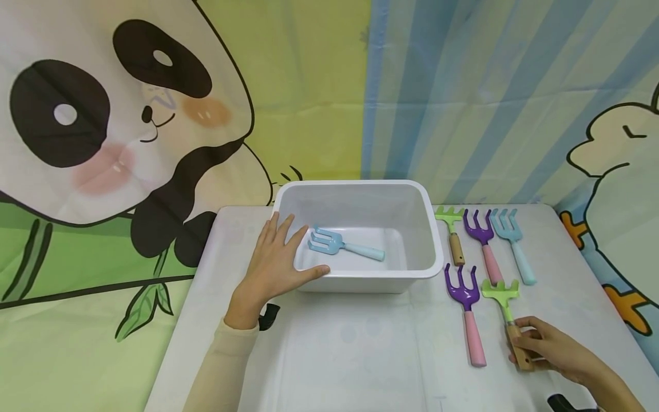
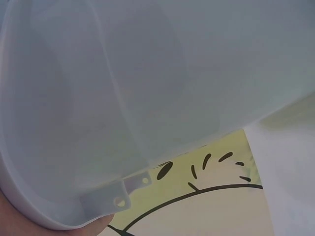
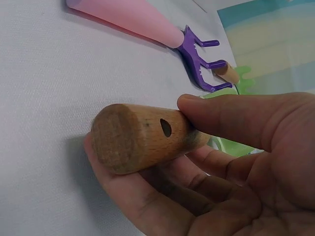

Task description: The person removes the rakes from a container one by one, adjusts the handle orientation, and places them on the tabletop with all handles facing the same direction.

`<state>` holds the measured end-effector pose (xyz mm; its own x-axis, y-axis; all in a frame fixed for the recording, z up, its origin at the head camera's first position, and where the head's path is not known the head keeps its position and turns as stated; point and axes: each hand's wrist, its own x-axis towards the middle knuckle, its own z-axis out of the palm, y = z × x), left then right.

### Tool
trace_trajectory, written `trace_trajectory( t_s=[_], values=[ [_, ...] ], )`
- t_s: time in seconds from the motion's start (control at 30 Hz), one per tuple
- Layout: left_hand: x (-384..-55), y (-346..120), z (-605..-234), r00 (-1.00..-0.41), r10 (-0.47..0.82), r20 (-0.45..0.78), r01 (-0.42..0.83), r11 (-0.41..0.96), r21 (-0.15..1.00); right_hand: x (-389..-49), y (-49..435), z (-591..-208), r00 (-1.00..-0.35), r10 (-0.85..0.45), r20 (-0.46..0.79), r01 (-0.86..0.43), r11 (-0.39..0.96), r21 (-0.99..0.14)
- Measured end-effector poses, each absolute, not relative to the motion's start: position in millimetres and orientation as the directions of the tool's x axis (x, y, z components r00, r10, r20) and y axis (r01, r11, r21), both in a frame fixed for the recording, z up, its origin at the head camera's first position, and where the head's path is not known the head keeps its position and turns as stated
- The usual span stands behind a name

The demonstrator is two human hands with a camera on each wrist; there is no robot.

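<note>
My left hand (image 1: pixel 275 263) rests on the left rim of a white plastic bin (image 1: pixel 360 282), fingers spread, thumb along the front edge. Inside the bin lies a light-blue garden hand fork (image 1: pixel 364 250). The left wrist view shows the bin's outer wall (image 2: pixel 147 73) close up. At the right, my right hand (image 1: pixel 553 346) holds a green garden hand rake by its wooden handle (image 1: pixel 520 346). Seen from the right wrist, the thumb lies on top of that handle (image 3: pixel 152 135) and the fingers curl beneath. Left of it lies a purple hand fork with a pink handle (image 1: pixel 473 337).
Behind these lie another green rake (image 1: pixel 455 243), a second purple fork (image 1: pixel 489 260) and a blue fork (image 1: pixel 520 254), right of the bin. They lie on a white-covered table (image 1: pixel 350 355). A printed cartoon cloth (image 1: pixel 309 86) hangs behind it.
</note>
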<state>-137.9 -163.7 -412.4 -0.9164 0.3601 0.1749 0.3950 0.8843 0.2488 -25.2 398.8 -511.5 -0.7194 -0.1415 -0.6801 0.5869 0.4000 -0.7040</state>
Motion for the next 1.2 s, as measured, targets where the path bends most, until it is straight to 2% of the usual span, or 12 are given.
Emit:
trace_trajectory(
  t_s=[0.63, 1.0, 1.2],
  values=[
    [-137.6, -163.3, -412.2, -0.915, 0.362, 0.181, 0.398, 0.882, 0.251, -37.6, 401.7, -510.7, -0.718, -0.077, -0.692, 0.590, 0.459, -0.664],
    [-137.7, -164.1, -412.3, -0.914, 0.364, 0.180, 0.401, 0.879, 0.259, -39.9, 401.2, -506.4, -0.756, -0.019, -0.654, 0.516, 0.597, -0.614],
    [-137.0, -163.5, -411.5, -0.914, 0.362, 0.182, 0.400, 0.880, 0.258, -47.7, 402.4, -484.9, -0.790, -0.040, -0.612, 0.443, 0.653, -0.614]
  ],
)
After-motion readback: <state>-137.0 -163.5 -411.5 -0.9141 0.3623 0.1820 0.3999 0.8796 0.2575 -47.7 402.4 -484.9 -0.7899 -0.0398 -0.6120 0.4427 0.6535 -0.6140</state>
